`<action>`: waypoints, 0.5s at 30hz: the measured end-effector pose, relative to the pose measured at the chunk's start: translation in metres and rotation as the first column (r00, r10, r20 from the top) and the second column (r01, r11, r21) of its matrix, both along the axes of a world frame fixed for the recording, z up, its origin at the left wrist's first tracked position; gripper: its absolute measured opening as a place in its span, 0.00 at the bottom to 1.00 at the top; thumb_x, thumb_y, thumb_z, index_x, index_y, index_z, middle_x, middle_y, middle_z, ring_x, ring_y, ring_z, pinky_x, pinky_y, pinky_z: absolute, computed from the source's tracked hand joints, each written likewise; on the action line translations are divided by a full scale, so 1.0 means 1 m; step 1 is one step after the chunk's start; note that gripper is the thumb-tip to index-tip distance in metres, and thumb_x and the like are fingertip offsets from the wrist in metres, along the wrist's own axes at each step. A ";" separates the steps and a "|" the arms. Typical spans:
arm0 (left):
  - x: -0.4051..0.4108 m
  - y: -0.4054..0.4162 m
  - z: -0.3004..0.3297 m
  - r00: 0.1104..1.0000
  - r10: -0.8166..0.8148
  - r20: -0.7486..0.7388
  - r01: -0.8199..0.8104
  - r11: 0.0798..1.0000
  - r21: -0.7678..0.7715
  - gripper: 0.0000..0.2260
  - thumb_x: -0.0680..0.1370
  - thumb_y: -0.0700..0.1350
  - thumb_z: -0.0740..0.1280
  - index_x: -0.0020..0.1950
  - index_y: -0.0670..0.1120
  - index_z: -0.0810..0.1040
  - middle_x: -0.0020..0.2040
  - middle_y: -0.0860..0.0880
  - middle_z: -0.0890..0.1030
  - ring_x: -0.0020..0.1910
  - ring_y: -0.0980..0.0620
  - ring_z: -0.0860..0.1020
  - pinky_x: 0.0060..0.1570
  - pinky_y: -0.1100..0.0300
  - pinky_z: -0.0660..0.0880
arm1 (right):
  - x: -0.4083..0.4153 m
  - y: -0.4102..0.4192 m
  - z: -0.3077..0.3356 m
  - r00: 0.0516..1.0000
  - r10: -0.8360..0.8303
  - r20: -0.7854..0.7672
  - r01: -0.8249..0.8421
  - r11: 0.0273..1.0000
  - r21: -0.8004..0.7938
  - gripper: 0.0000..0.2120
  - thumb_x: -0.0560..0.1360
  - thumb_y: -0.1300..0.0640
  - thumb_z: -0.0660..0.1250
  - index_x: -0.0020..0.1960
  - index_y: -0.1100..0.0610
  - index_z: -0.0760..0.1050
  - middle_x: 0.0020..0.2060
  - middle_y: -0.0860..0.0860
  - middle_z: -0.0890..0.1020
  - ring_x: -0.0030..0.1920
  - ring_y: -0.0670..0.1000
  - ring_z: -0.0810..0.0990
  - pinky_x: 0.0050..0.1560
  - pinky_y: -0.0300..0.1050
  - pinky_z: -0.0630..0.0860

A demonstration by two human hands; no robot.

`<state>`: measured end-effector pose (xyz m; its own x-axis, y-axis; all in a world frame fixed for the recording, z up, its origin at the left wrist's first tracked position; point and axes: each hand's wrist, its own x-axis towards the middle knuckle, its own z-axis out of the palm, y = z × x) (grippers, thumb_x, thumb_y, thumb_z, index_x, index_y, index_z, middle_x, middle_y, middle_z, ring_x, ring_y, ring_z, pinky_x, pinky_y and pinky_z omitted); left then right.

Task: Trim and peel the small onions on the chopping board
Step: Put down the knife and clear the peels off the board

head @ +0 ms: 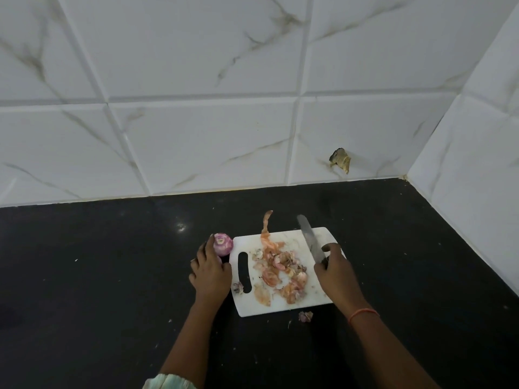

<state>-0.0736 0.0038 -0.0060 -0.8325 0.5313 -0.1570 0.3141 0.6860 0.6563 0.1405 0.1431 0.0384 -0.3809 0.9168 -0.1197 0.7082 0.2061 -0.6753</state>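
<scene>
While gripped, knife (310, 239) blade points up-left.

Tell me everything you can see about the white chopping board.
The chopping board is a white rectangle with rounded corners, plastic by its look, lying flat on the black counter. A long handle slot runs along its left side. Pinkish-orange onion peels and trimmed ends are strewn over its middle, one strip trailing past the far edge. The knife held by the right hand lies across its far right corner. The left hand is at its left edge, beside a peeled onion that is off the board.
</scene>
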 end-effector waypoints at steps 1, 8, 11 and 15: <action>0.000 -0.001 0.001 1.000 0.005 0.011 -0.005 1.000 -0.001 0.35 0.78 0.43 0.66 0.81 0.54 0.52 0.79 0.46 0.59 0.76 0.38 0.59 0.71 0.38 0.58 | 0.003 0.000 0.001 0.997 -0.027 -0.070 0.025 0.999 -0.023 0.16 0.78 0.59 0.65 0.64 0.53 0.68 0.44 0.49 0.79 0.41 0.49 0.79 0.41 0.47 0.77; 0.024 0.019 0.030 0.980 -0.108 -0.164 0.123 0.989 0.082 0.30 0.78 0.53 0.68 0.78 0.56 0.62 0.80 0.50 0.57 0.78 0.40 0.55 0.74 0.37 0.54 | 0.010 -0.002 0.010 0.894 -0.187 -0.406 0.069 0.955 -0.288 0.10 0.77 0.61 0.66 0.57 0.51 0.75 0.42 0.54 0.82 0.26 0.51 0.72 0.24 0.42 0.68; 0.046 0.041 0.047 0.956 -0.168 -0.241 0.209 0.965 0.155 0.26 0.78 0.54 0.67 0.76 0.57 0.67 0.79 0.52 0.62 0.77 0.43 0.60 0.73 0.41 0.58 | 0.010 -0.007 0.020 0.863 -0.193 -0.466 0.066 0.959 -0.274 0.09 0.77 0.60 0.66 0.56 0.50 0.75 0.39 0.53 0.83 0.24 0.49 0.71 0.23 0.41 0.67; 0.076 0.062 0.070 0.838 -0.420 0.348 0.287 0.883 0.372 0.24 0.77 0.56 0.72 0.71 0.52 0.74 0.62 0.50 0.80 0.60 0.51 0.79 0.61 0.52 0.77 | 0.007 -0.010 0.031 0.815 -0.200 -0.544 0.015 0.946 -0.325 0.14 0.78 0.62 0.64 0.59 0.46 0.70 0.37 0.56 0.84 0.24 0.49 0.70 0.22 0.41 0.66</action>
